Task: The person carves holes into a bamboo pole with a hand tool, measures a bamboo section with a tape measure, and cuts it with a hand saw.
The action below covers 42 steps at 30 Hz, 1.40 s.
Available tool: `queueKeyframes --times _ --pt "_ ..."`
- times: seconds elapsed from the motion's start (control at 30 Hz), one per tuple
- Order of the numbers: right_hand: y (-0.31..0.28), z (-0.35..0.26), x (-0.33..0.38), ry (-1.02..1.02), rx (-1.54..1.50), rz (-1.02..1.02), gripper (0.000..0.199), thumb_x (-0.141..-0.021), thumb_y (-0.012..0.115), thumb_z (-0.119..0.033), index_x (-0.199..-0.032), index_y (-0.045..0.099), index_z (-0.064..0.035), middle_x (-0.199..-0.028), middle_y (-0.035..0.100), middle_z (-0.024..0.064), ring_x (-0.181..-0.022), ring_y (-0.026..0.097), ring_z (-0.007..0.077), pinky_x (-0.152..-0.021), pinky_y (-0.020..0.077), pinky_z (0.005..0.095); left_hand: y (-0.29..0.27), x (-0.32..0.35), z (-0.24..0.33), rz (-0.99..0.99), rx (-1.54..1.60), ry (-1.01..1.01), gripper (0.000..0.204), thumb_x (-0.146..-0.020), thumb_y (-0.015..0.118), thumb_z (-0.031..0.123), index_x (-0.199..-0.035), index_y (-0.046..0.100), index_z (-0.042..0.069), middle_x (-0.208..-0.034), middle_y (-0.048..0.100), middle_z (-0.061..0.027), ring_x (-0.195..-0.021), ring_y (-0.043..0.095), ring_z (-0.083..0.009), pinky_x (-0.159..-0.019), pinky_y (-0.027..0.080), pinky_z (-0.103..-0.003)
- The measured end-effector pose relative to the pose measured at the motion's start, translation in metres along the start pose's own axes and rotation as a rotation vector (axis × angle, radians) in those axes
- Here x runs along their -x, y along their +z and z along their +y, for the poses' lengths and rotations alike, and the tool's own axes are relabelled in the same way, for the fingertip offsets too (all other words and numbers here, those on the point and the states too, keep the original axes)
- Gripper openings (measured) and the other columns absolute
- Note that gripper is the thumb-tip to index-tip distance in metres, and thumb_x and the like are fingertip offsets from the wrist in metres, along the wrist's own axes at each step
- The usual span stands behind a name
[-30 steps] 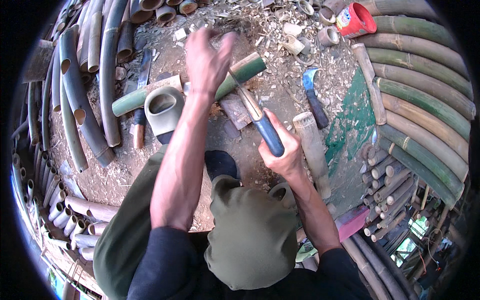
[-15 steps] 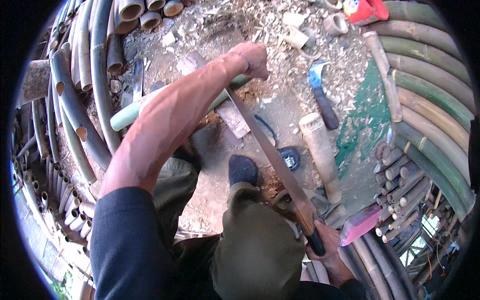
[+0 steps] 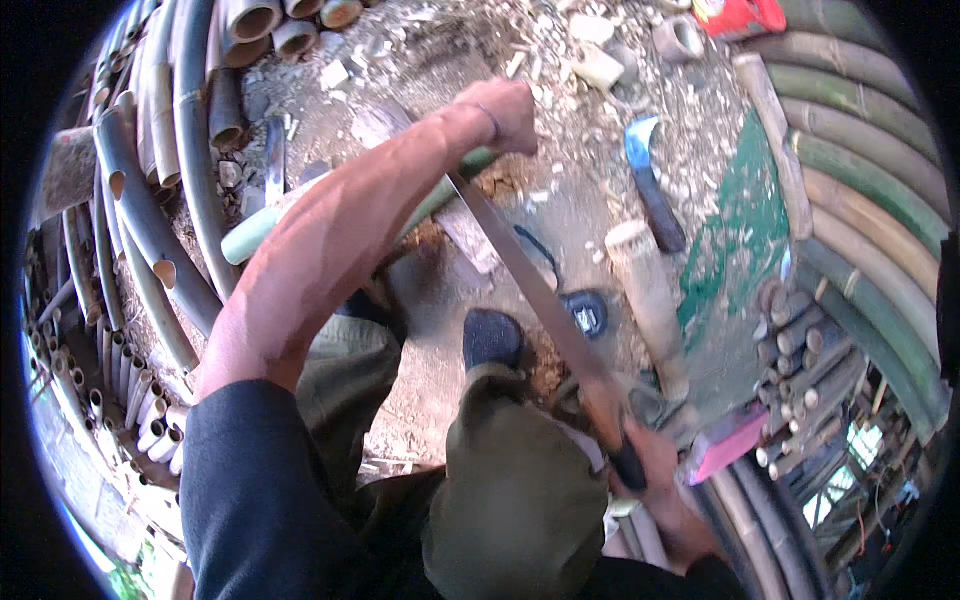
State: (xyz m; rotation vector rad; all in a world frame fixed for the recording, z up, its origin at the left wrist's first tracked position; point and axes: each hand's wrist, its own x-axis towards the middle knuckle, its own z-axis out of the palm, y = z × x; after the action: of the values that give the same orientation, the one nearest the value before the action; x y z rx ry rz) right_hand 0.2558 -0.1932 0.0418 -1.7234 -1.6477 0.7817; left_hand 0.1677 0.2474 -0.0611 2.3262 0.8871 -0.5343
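Left hand [image 3: 500, 115] grips a pale-green bamboo pole [image 3: 262, 225]; right hand [image 3: 655, 470] holds a long machete [image 3: 530, 280].

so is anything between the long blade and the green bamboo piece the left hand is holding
Nothing visible. The long blade runs straight up from the right hand to the green bamboo piece gripped by the left hand; whether they touch is unclear.

Ground [image 3: 590, 215]: bare packed earth, strewn with pale chips and offcuts. On it: a blue-bladed hooked knife with dark handle [image 3: 650, 180]; a short pale bamboo length [image 3: 648, 300] just beside it; a small dark device with blue edge [image 3: 585, 312]; a green sheet [image 3: 735, 230]; a red container [image 3: 735, 15]; cut bamboo culms stacked left [image 3: 185, 130]; green culms stacked right [image 3: 860, 170].
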Motion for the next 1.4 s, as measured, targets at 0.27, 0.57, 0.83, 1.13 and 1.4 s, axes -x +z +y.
queueKeyframes --times 0.27,0.57,0.83,1.13,1.4 --pt "0.053 0.011 -0.104 0.099 -0.109 -0.008 0.064 -0.068 0.07 -0.009 -0.129 0.056 0.0041 -0.088 0.069 0.0198 -0.069 0.068 0.0313 -0.065 0.0538 0.0373 0.017 -0.002 0.001 -0.024 -0.045 -0.06 0.036 -0.074 0.072 0.032 -0.094 0.073 0.002 -0.096 0.072 -0.0168 -0.088 0.071 -0.0281 -0.086 0.057 -0.036" --pt "0.083 0.039 -0.156 -0.079 -0.083 0.178 0.07 -0.066 0.069 -0.007 -0.133 0.053 0.0016 -0.077 0.064 0.0174 -0.056 0.064 0.0311 -0.051 0.0468 0.0393 0.008 -0.013 0.02 -0.009 -0.073 -0.045 0.034 -0.074 0.072 0.033 -0.09 0.074 0.003 -0.095 0.072 -0.0157 -0.086 0.071 -0.0261 -0.083 0.057 -0.036" --pt "-0.006 0.018 0.019 0.02 -0.085 -0.089 0.061 -0.07 0.07 -0.01 -0.123 0.054 0.0158 -0.103 0.067 0.0295 -0.087 0.072 0.0359 -0.082 0.0555 0.0379 0.003 -0.002 -0.005 0.015 -0.029 -0.06 0.029 -0.074 0.07 0.029 -0.084 0.074 0.003 -0.091 0.072 -0.0165 -0.082 0.071 -0.0283 -0.081 0.057 -0.037" --pt "0.078 0.016 -0.158 -0.013 -0.034 0.103 0.066 -0.07 0.071 -0.011 -0.132 0.054 -0.0004 -0.088 0.067 0.0208 -0.068 0.067 0.0332 -0.06 0.0537 0.0392 0.006 -0.003 0.004 0.002 -0.051 -0.076 0.029 -0.075 0.07 0.028 -0.089 0.074 0.003 -0.093 0.072 -0.017 -0.086 0.071 -0.0262 -0.083 0.057 -0.036" --pt "0.059 0.054 -0.069 -0.125 0.006 0.098 0.066 -0.07 0.074 -0.015 -0.129 0.054 0.0056 -0.092 0.068 0.0223 -0.072 0.069 0.0335 -0.064 0.0552 0.038 0.026 -0.003 0.008 0.033 -0.083 -0.029 0.032 -0.075 0.073 0.034 -0.09 0.075 0.005 -0.096 0.072 -0.0163 -0.087 0.071 -0.0286 -0.084 0.057 -0.037"
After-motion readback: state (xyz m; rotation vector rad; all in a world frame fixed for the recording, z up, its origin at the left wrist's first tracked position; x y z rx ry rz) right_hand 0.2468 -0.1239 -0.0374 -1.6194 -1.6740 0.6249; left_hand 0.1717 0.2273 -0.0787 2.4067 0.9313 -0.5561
